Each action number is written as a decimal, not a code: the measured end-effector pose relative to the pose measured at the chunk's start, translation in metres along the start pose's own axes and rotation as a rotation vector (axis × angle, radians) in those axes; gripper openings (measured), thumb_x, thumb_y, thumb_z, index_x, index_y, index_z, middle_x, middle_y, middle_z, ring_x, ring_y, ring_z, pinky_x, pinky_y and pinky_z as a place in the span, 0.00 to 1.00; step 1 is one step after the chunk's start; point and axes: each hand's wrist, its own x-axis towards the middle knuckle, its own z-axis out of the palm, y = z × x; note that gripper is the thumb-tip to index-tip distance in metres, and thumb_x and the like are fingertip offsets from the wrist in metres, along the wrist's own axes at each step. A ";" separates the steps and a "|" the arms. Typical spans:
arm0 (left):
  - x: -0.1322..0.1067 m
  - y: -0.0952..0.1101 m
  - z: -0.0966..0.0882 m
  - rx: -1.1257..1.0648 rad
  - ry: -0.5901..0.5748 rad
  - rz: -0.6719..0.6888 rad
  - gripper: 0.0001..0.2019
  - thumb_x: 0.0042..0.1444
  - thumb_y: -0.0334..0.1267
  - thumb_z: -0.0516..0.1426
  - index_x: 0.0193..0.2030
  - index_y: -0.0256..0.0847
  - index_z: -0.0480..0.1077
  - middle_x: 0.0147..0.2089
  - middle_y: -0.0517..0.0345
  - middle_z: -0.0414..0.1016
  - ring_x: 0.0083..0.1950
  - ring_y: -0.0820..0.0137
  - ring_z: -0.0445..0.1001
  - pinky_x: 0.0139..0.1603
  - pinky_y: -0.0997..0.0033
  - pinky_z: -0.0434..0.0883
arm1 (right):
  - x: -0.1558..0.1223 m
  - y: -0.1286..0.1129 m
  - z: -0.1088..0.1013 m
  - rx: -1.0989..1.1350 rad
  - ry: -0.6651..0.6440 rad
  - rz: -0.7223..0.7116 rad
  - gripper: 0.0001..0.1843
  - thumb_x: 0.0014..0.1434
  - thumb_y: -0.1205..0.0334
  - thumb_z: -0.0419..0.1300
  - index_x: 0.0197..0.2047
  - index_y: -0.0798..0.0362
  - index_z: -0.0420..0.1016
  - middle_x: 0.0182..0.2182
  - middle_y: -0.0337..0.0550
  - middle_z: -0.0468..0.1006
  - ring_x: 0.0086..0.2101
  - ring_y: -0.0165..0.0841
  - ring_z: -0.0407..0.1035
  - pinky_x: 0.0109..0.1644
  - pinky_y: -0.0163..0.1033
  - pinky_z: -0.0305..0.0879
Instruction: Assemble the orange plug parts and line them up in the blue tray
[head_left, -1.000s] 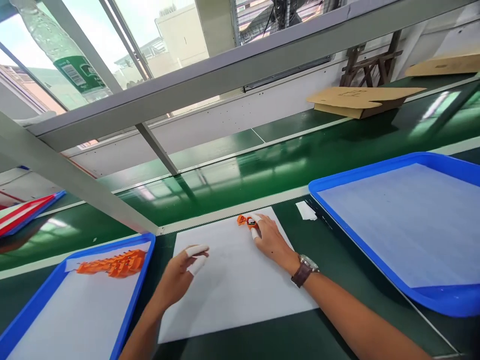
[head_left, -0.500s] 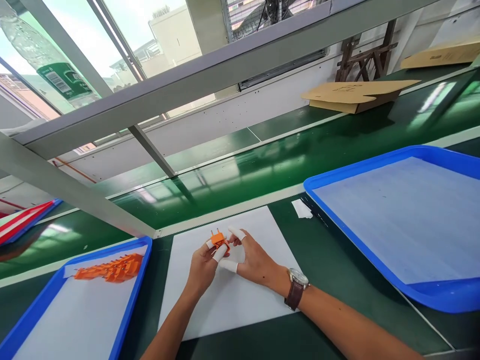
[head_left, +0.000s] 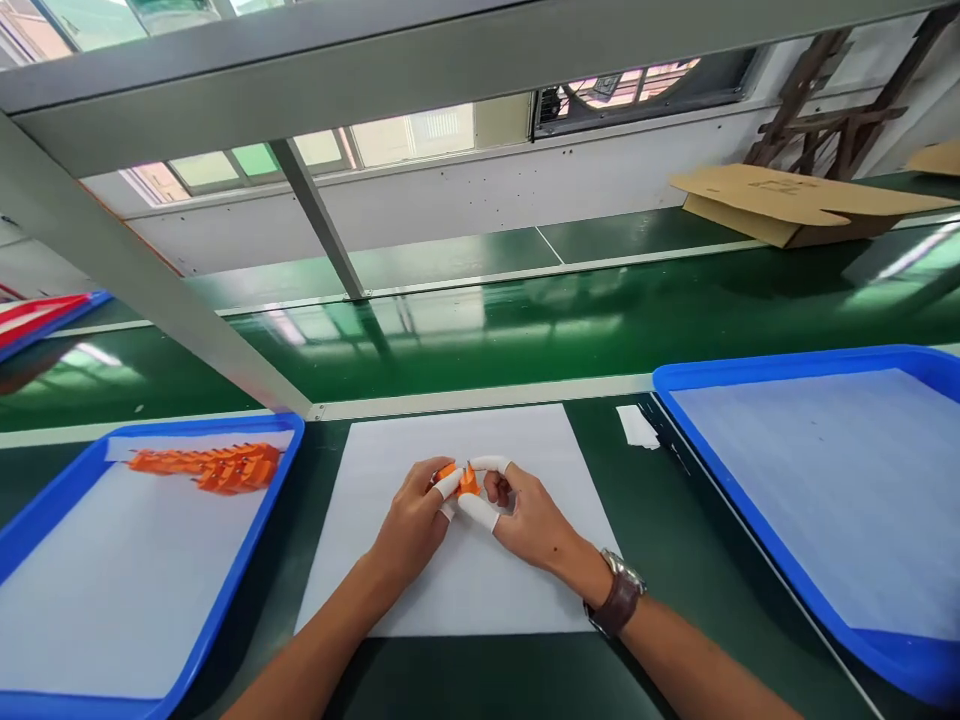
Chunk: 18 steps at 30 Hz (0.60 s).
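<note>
An orange two-pin plug adapter (head_left: 469,483) is held over the white sheet (head_left: 480,590) between both hands. My left hand (head_left: 411,522) is closed on its left side, thumb and fingers pinching it. My right hand (head_left: 534,520) has its thumb and index finger closed around the right side of the plug adapter, near the pins. White finger cots cover fingertips on both hands, and they hide part of the plug adapter. More orange plug adapters (head_left: 236,468) lie in rows at the far end of the left blue tray (head_left: 289,470).
A second blue tray (head_left: 712,485), lined with white paper, lies at the right. A small white scrap (head_left: 637,426) is beside it. Across the back runs a green surface (head_left: 480,340) with an open cardboard box (head_left: 795,205). A metal frame post (head_left: 225,345) rises at the left.
The plug adapter has been turned, so its pins now face my right hand. My right thumb and index finger have come onto it. The camera view has levelled and tilted down.
</note>
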 end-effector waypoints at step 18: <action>-0.002 0.013 -0.001 -0.679 -0.021 -0.668 0.14 0.62 0.37 0.57 0.54 0.47 0.75 0.55 0.54 0.74 0.52 0.64 0.77 0.53 0.59 0.80 | -0.004 0.007 0.010 -0.125 -0.011 -0.394 0.19 0.64 0.72 0.52 0.56 0.46 0.67 0.47 0.47 0.72 0.42 0.37 0.69 0.45 0.46 0.72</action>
